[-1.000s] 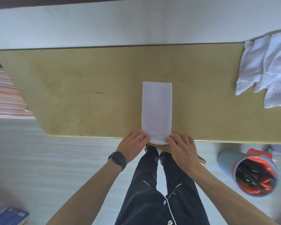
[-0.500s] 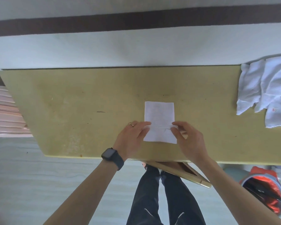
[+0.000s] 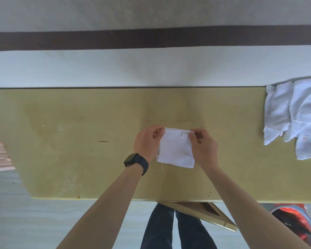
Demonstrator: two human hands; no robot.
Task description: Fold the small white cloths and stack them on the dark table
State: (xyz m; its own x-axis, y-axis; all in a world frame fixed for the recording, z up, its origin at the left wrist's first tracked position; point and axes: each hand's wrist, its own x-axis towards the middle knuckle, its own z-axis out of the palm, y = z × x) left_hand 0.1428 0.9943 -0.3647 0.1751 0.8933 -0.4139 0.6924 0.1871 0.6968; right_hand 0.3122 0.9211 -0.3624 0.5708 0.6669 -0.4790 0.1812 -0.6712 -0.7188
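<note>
White folded cloth (image 3: pixel 176 150), roughly square, lies at mid worktop (image 3: pixel 79 141) on a yellow-tan surface. Far-left corner is pinched by the left hand (image 3: pixel 147 142), and far-right corner by the right hand (image 3: pixel 203 148), beside a small sewn tag. Fingers (image 3: pixel 159 129) of both hands are curled onto the far edge. Cannot tell whether the near edge rests on the worktop or is lifted. Pile of unfolded white cloths (image 3: pixel 294 115) sits at the right end of the worktop, well apart. Black watch (image 3: pixel 136 161) on left wrist.
</note>
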